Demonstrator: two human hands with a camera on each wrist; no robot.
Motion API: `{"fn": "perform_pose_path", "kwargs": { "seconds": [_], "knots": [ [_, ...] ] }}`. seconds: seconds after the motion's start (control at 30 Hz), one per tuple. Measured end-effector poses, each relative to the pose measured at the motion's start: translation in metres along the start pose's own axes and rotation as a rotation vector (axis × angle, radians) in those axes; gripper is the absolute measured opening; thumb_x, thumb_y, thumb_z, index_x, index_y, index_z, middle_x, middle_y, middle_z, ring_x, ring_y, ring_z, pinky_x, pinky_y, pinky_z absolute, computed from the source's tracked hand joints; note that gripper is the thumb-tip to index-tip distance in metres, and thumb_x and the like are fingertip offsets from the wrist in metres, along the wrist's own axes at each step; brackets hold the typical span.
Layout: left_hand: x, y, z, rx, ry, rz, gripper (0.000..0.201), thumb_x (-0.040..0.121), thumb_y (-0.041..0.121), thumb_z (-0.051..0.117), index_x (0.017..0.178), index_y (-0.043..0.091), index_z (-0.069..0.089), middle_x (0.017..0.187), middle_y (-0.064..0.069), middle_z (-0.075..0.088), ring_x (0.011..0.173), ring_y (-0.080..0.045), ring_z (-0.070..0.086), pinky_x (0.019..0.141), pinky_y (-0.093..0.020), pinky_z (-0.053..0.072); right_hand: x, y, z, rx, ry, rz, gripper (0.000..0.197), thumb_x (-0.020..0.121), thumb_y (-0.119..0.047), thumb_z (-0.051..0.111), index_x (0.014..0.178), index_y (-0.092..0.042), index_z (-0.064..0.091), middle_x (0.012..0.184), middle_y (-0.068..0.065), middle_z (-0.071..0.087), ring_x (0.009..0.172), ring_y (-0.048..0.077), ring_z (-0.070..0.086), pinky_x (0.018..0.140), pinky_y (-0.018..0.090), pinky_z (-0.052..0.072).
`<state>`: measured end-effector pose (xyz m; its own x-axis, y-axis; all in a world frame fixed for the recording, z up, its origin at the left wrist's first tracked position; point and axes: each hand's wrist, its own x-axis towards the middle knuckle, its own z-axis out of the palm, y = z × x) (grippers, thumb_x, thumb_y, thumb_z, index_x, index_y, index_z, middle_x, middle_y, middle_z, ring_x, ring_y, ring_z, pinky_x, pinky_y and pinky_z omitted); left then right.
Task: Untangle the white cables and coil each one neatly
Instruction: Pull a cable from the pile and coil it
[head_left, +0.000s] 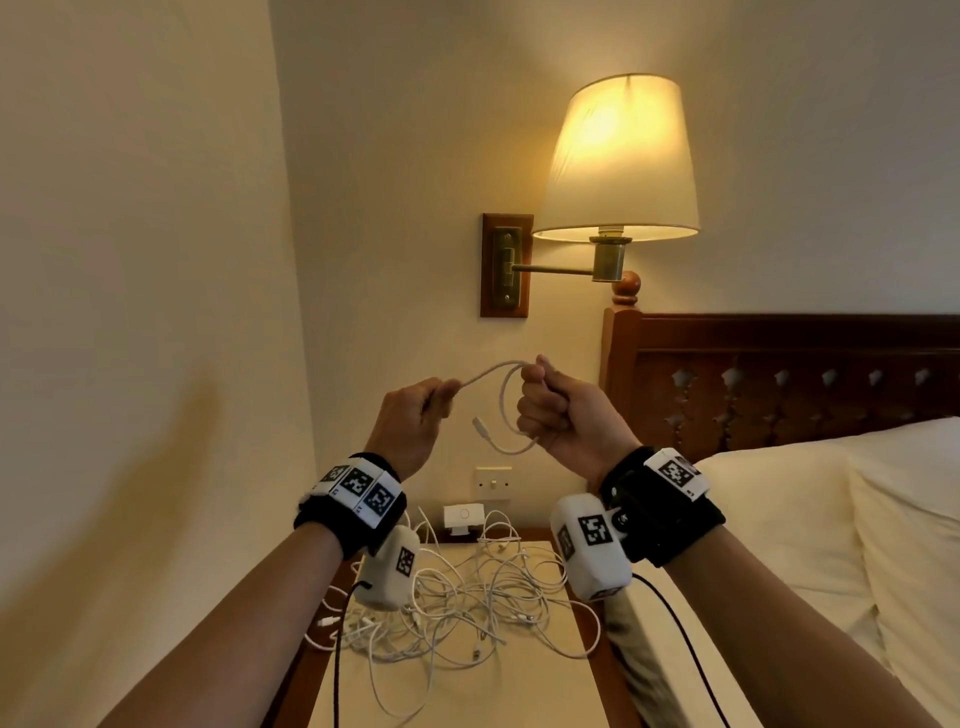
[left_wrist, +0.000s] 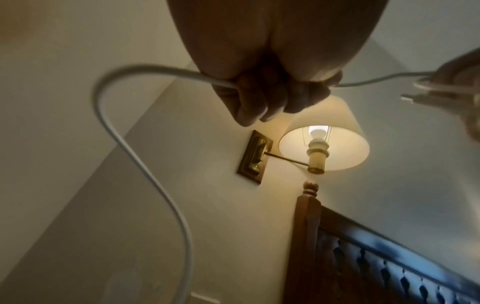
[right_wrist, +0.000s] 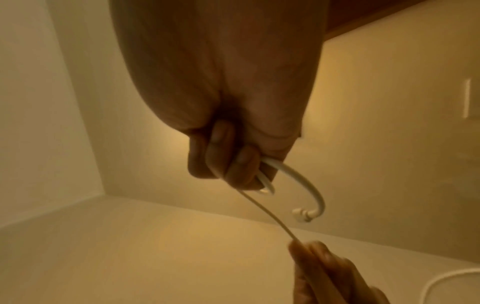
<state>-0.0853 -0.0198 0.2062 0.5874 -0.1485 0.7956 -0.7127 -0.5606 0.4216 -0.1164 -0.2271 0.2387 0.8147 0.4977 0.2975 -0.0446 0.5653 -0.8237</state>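
Both hands are raised in front of the wall, sharing one white cable (head_left: 501, 405). My right hand (head_left: 550, 410) is fisted round a small loop of it, and the plug end (head_left: 480, 428) dangles below the loop. My left hand (head_left: 426, 410) pinches the same cable a short way to the left. In the left wrist view the cable (left_wrist: 109, 131) runs through the curled fingers (left_wrist: 259, 98) and hangs down in a long curve. The right wrist view shows the loop (right_wrist: 309, 191) sticking out of the fist (right_wrist: 228, 160). A tangled heap of white cables (head_left: 467, 608) lies on the bedside table (head_left: 519, 691).
A lit wall lamp (head_left: 618, 161) on a brass arm hangs above the hands. A dark wooden headboard (head_left: 779, 384) and a bed with a pillow (head_left: 831, 519) fill the right side. A white charger (head_left: 464, 518) sits at the table's back below a wall switch (head_left: 493, 483).
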Motion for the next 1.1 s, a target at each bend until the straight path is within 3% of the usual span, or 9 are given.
{"fn": "perform_pose_path", "kwargs": {
  "seconds": [0.13, 0.2, 0.27, 0.33, 0.53, 0.8, 0.9, 1.0, 1.1],
  "knots": [
    [-0.023, -0.036, -0.003, -0.011, -0.082, -0.102, 0.054, 0.086, 0.075, 0.030, 0.070, 0.028, 0.052, 0.063, 0.007, 0.051, 0.057, -0.004, 0.046, 0.061, -0.021, 0.041, -0.005, -0.016, -0.006, -0.004, 0.000, -0.045, 0.026, 0.103, -0.020, 0.031, 0.092, -0.011, 0.053, 0.056, -0.007, 0.032, 0.047, 0.007, 0.029, 0.050, 0.021, 0.031],
    [-0.034, -0.041, -0.004, 0.002, -0.099, -0.145, 0.036, 0.096, 0.053, 0.040, 0.074, 0.028, 0.054, 0.066, 0.004, 0.054, 0.061, -0.011, 0.050, 0.064, -0.029, 0.044, -0.007, -0.022, -0.009, -0.031, 0.026, -0.069, 0.027, 0.104, -0.019, 0.031, 0.092, -0.011, 0.053, 0.056, -0.006, 0.034, 0.046, 0.007, 0.032, 0.051, 0.021, 0.037],
    [-0.041, -0.037, -0.002, 0.014, -0.126, -0.139, 0.025, 0.100, 0.029, 0.044, 0.078, 0.027, 0.054, 0.065, 0.006, 0.053, 0.057, -0.006, 0.047, 0.059, -0.023, 0.042, -0.007, -0.026, -0.011, -0.098, 0.064, -0.078, 0.027, 0.105, -0.020, 0.031, 0.093, -0.010, 0.053, 0.058, -0.004, 0.041, 0.048, 0.009, 0.039, 0.052, 0.021, 0.041],
    [-0.044, -0.023, 0.002, 0.070, -0.199, -0.095, 0.024, 0.101, 0.024, 0.045, 0.078, 0.026, 0.052, 0.063, 0.010, 0.050, 0.052, -0.004, 0.045, 0.055, -0.016, 0.036, -0.007, -0.027, -0.010, -0.141, 0.095, -0.075, 0.028, 0.105, -0.020, 0.032, 0.092, -0.009, 0.053, 0.063, 0.001, 0.048, 0.052, 0.011, 0.046, 0.054, 0.021, 0.045],
    [-0.038, 0.048, 0.013, 0.346, -0.517, 0.183, 0.029, 0.103, 0.038, 0.037, 0.079, 0.027, 0.048, 0.061, 0.015, 0.046, 0.051, -0.001, 0.043, 0.055, -0.022, 0.034, -0.002, -0.019, 0.001, -0.437, 0.138, -0.118, 0.029, 0.105, -0.020, 0.036, 0.092, -0.006, 0.057, 0.073, 0.008, 0.065, 0.065, 0.019, 0.064, 0.067, 0.029, 0.053],
    [-0.015, 0.068, 0.004, 0.320, -0.128, 0.509, 0.037, 0.101, 0.041, 0.034, 0.088, 0.017, 0.058, 0.067, 0.006, 0.057, 0.049, -0.007, 0.047, 0.046, -0.020, 0.043, -0.003, -0.011, -0.002, -0.726, 0.098, -0.097, 0.034, 0.104, -0.027, 0.039, 0.095, -0.004, 0.062, 0.072, 0.006, 0.060, 0.061, 0.012, 0.057, 0.059, 0.019, 0.048],
    [-0.006, 0.064, 0.004, 0.374, -0.031, 0.499, 0.028, 0.102, 0.040, 0.034, 0.093, 0.020, 0.052, 0.070, 0.006, 0.057, 0.050, -0.008, 0.046, 0.045, -0.022, 0.043, -0.004, -0.005, -0.002, -0.763, 0.065, -0.084, 0.041, 0.104, -0.027, 0.039, 0.101, 0.006, 0.061, 0.071, 0.009, 0.062, 0.062, 0.018, 0.059, 0.062, 0.026, 0.050],
    [0.001, 0.059, 0.002, 0.423, 0.022, 0.429, 0.023, 0.101, 0.041, 0.036, 0.094, 0.022, 0.049, 0.071, 0.006, 0.054, 0.053, -0.007, 0.045, 0.050, -0.019, 0.036, -0.005, -0.004, 0.004, -0.710, 0.051, -0.043, 0.035, 0.105, -0.025, 0.036, 0.092, -0.002, 0.060, 0.062, 0.006, 0.058, 0.054, 0.017, 0.054, 0.057, 0.026, 0.048],
    [0.005, 0.052, 0.004, 0.319, -0.001, 0.214, 0.030, 0.097, 0.047, 0.044, 0.092, 0.018, 0.052, 0.076, 0.006, 0.055, 0.060, -0.011, 0.048, 0.055, -0.020, 0.037, -0.005, -0.004, 0.006, -0.664, 0.056, -0.008, 0.035, 0.105, -0.023, 0.034, 0.085, -0.006, 0.057, 0.054, 0.002, 0.050, 0.046, 0.014, 0.046, 0.049, 0.024, 0.042]
  ]
}}
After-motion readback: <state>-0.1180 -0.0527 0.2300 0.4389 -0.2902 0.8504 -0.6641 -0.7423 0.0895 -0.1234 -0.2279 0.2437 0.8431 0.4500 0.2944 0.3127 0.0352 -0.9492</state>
